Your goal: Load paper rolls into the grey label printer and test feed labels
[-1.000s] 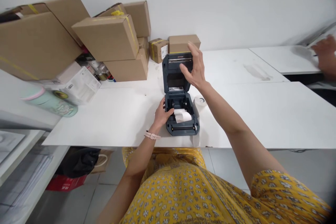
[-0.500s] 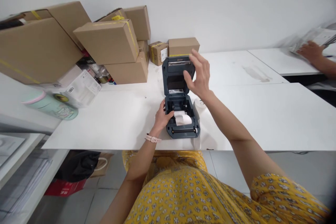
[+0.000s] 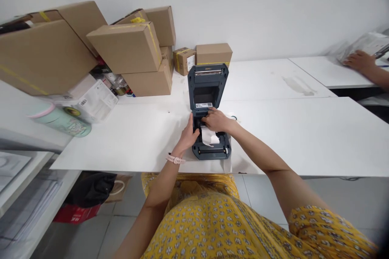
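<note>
A dark grey label printer (image 3: 208, 89) stands open on the white table (image 3: 304, 133), its lid tilted up and back. A white label roll (image 3: 209, 136) lies in its bay, a strip of paper curling forward. My left hand (image 3: 189, 134) rests against the printer's left side, fingers curled on the casing by the roll. My right hand (image 3: 215, 119) reaches into the bay from the right, fingers bent over the top of the roll. A second small white roll (image 3: 233, 117) peeks out on the table just behind my right wrist.
Stacked cardboard boxes (image 3: 127, 46) crowd the table's back left, with a white carton (image 3: 91, 99) and a mint green bottle (image 3: 60, 120) nearer. Two small boxes (image 3: 212, 53) stand behind the printer. Another person's hand (image 3: 360, 60) lies on a plastic package at the far right table.
My right hand left the raised lid and came down into the printer's bay onto the label roll. My left hand stayed at the printer's left side. The other person's hand shifted slightly.
</note>
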A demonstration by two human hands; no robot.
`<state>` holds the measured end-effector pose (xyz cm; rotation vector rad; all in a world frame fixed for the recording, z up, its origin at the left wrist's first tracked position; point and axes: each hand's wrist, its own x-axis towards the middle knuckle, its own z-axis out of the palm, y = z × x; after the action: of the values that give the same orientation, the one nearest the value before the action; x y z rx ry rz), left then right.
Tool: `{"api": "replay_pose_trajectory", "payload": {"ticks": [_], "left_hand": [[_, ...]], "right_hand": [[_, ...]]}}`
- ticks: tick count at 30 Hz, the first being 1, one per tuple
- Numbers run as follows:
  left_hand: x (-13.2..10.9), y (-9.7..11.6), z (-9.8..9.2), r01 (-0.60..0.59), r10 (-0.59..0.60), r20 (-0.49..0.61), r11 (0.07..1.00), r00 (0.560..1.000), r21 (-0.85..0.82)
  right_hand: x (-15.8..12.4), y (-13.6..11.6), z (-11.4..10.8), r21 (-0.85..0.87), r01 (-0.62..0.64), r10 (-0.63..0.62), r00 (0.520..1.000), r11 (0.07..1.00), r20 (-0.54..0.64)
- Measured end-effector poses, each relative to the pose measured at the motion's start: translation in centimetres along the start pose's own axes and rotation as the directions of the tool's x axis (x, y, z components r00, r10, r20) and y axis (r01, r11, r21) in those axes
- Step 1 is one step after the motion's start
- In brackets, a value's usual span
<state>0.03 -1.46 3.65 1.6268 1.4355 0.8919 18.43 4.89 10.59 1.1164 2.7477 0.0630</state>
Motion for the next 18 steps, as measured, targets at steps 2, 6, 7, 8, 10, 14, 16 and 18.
{"api": "replay_pose_trajectory", "payload": {"ticks": [2, 6, 7, 8, 10, 14, 16, 18], "left_hand": [[0.0, -0.2, -0.3, 0.013, -0.012, 0.029, 1.000, 0.999, -0.015], [0.0, -0.4, -0.7, -0.006, 0.005, 0.056, 1.000, 0.998, 0.016], [0.0, -0.4, -0.7, -0.012, 0.010, 0.053, 1.000, 0.999, 0.029], [0.0, -0.4, -0.7, -0.012, 0.010, 0.050, 0.999, 0.999, 0.038], [0.1, -0.4, -0.7, -0.014, 0.012, 0.044, 0.999, 0.999, 0.046], [0.1, -0.4, -0.7, -0.029, 0.029, 0.036, 0.999, 0.999, 0.013], [0.1, -0.4, -0.6, -0.020, 0.021, 0.037, 1.000, 0.999, -0.016], [0.1, -0.4, -0.6, -0.029, 0.030, 0.020, 0.998, 0.999, -0.047]], "right_hand": [[0.3, -0.1, 0.2, 0.006, 0.020, -0.020, 0.999, 1.000, 0.032], [0.1, -0.1, 0.6, 0.049, 0.062, -0.066, 0.994, 0.997, 0.090], [0.0, -0.2, 0.7, 0.061, 0.069, -0.074, 0.992, 0.996, 0.100], [-0.1, -0.2, 0.8, 0.073, 0.074, -0.081, 0.991, 0.995, 0.108], [-0.1, -0.3, 0.9, 0.098, 0.081, -0.092, 0.989, 0.992, 0.119], [0.0, -0.5, 0.6, 0.181, 0.103, -0.126, 0.985, 0.978, 0.118], [-0.6, 0.0, 0.0, 0.227, 0.118, -0.142, 0.985, 0.967, 0.093], [-2.2, 1.2, -0.5, 0.343, 0.169, -0.185, 0.983, 0.924, 0.015]]}}
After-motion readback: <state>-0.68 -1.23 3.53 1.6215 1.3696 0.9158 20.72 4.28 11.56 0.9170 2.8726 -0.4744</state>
